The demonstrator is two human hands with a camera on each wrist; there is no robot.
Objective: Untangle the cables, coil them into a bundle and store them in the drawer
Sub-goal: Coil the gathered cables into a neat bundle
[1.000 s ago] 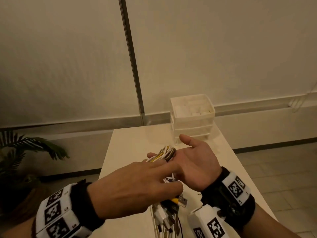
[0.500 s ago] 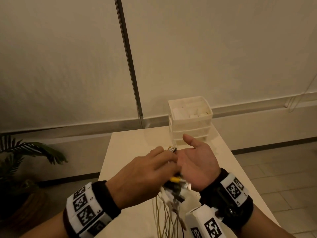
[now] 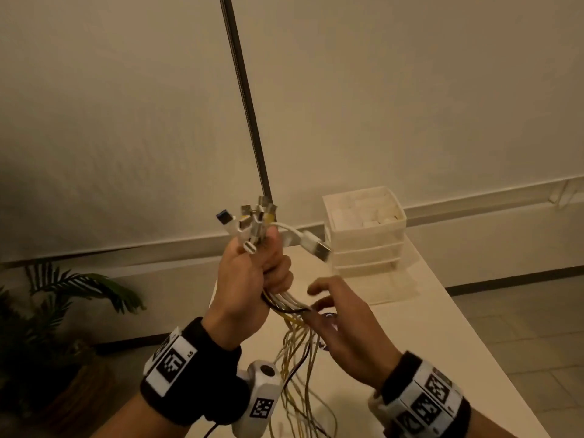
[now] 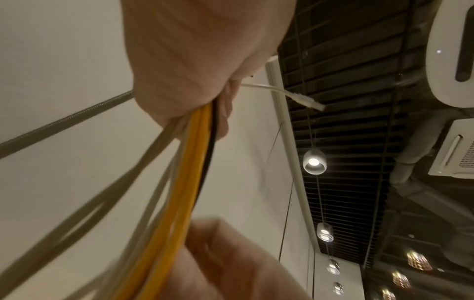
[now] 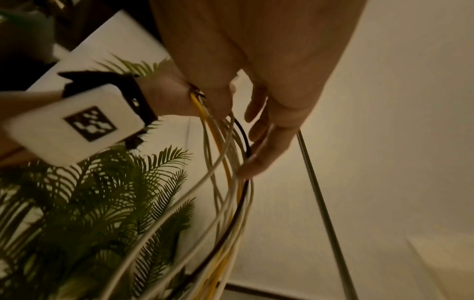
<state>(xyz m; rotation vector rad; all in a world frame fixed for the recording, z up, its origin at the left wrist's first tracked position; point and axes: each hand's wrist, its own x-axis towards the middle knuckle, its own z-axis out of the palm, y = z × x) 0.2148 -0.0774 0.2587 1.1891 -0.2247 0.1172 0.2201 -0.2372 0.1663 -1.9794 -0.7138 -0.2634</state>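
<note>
A person stands at a pale table [image 3: 458, 336], both hands raised above it. The left hand [image 3: 249, 282] is a closed fist, fingers wrapped tight around a bunch of cables [image 3: 284, 303] in white, yellow and black. Above the curled fingers, a cluster of plug ends [image 3: 252, 219] sticks up out of the fist; one white plug [image 3: 311, 245] bends away to the right of the knuckles. Below the fist, the cables fan out and hang in loose strands down toward the table.

The right hand [image 3: 341, 324] sits just below and to the right of the fist. Its fingers are relaxed and nearly straight, and the strands run across the fingertips [image 5: 250, 166], touching them; the fingers do not close around the strands.

Beyond the fingertips, at the far end of the table, stands a small white drawer unit [image 3: 366, 229], well apart from both hands, its drawers closed. A potted palm [image 3: 63, 311] stands on the floor to the left of the left wrist.
</note>
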